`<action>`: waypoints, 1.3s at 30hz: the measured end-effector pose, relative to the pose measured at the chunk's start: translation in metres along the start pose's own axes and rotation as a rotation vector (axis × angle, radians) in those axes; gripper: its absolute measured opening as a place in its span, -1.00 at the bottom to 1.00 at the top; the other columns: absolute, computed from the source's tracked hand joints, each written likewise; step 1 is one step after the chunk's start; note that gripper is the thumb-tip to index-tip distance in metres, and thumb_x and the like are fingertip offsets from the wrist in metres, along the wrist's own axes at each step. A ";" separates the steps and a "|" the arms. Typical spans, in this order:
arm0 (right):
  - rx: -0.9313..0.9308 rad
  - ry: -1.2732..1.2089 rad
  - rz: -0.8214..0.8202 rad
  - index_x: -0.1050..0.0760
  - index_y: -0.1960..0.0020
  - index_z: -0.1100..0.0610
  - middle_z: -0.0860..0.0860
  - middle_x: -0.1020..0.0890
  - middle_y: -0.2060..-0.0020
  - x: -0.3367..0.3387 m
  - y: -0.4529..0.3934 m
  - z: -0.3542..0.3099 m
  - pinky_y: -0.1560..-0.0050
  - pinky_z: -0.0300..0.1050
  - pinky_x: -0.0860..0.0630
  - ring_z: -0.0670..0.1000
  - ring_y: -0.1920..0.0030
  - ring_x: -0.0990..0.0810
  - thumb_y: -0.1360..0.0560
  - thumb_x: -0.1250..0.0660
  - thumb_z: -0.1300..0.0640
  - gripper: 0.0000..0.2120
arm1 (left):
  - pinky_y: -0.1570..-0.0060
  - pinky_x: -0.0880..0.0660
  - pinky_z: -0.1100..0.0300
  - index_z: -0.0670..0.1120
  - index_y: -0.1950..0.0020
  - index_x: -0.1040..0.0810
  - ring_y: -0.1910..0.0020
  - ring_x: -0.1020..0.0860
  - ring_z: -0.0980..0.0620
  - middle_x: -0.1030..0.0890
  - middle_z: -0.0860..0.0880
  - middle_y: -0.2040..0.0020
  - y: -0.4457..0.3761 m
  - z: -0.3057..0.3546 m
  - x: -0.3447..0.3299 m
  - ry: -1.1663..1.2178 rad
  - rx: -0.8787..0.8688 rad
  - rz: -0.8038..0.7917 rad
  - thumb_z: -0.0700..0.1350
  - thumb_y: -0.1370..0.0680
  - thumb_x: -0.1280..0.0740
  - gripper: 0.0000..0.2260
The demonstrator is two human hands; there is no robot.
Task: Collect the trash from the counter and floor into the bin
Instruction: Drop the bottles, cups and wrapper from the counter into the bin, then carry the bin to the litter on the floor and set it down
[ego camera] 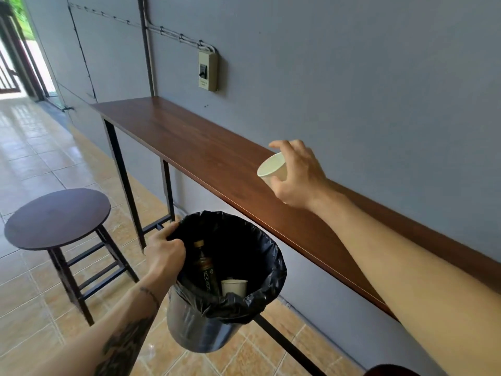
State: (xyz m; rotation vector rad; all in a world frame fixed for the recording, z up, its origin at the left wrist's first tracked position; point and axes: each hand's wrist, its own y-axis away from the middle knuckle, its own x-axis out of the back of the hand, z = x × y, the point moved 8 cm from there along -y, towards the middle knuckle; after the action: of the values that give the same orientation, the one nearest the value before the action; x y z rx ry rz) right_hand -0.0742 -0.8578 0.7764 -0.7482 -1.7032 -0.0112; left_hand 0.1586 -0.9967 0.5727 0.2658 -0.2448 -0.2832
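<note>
Looking down from the head camera, the one view on offer, the person stood beside a long wooden counter (206, 156) fixed along a grey wall, with a round stool (57, 218) off to the left on the tiled floor. The right hand (295, 175) was wrapped around a pale paper cup (272, 166), fingers over its far side and thumb on the near wall, the cup tipped so its open mouth faced left and lifted clear above the counter's front edge. The left hand (165, 251) was clenched on the rim of the bin (195, 327), bunching the black liner (268, 270) at the near-left lip and holding the bin up off the floor just below the counter. Inside the bin lay a dark bottle (206, 270) leaning upright and another paper cup (234, 286) beside it. The held cup looked very light and thin-walled, so it would probably crush under a hard squeeze; a loose hold around the mid-wall, as here, seemed enough, and it appeared empty, though its bottom could not be seen. The liner was soft and slack, likely to slip off the rim if tugged, so pinching plastic and rim together seemed the safer hold. No other trash showed on the visible stretch of counter.
</note>
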 end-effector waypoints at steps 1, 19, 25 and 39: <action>0.040 -0.051 -0.045 -0.35 -0.38 -0.01 0.08 -0.43 -0.25 -0.009 0.001 -0.027 -0.25 0.07 -0.41 0.14 -0.20 -0.42 -0.34 -0.28 -0.01 -0.40 | 0.12 -0.67 0.14 0.07 -0.39 -0.58 0.06 -0.65 -0.08 -0.62 -0.04 -0.23 0.003 0.001 0.008 0.006 -0.002 0.007 -0.33 -0.43 -0.18 -0.41; 0.442 0.173 -0.683 -0.14 -0.50 -0.01 0.14 -0.19 -0.49 -0.219 0.106 -0.225 -0.45 0.29 -0.17 0.27 -0.51 -0.12 -0.44 -0.28 0.03 -0.33 | -0.08 -0.46 0.21 0.02 -0.35 -0.63 -0.04 -0.51 -0.02 -0.66 -0.07 -0.20 0.049 -0.049 0.196 0.087 0.025 0.439 -0.38 -0.45 -0.21 -0.45; 0.573 0.044 -0.651 -0.16 -0.51 -0.05 0.07 -0.20 -0.50 -0.228 0.109 -0.261 -0.47 0.21 -0.16 0.19 -0.51 -0.14 -0.44 -0.26 -0.07 -0.33 | -0.15 -0.50 0.16 0.03 -0.34 -0.64 -0.04 -0.53 -0.03 -0.68 -0.08 -0.22 0.062 -0.071 0.238 0.100 0.051 0.571 -0.37 -0.43 -0.21 -0.44; 0.552 -0.118 -0.846 -0.20 -0.50 -0.04 0.06 -0.32 -0.44 -0.275 0.087 -0.264 -0.39 0.15 -0.31 0.19 -0.40 -0.32 -0.47 -0.24 -0.07 -0.39 | -0.27 -0.48 0.18 -0.06 -0.31 -0.65 -0.23 -0.60 -0.13 -0.67 -0.09 -0.23 0.133 -0.093 0.301 0.103 0.168 1.015 -0.38 -0.46 -0.19 -0.50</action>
State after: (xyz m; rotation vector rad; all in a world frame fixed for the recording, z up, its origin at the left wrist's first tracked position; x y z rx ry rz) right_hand 0.2197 -1.0218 0.5768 0.4082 -1.8985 -0.0801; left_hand 0.4958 -0.9448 0.5845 0.2903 -0.2741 0.7563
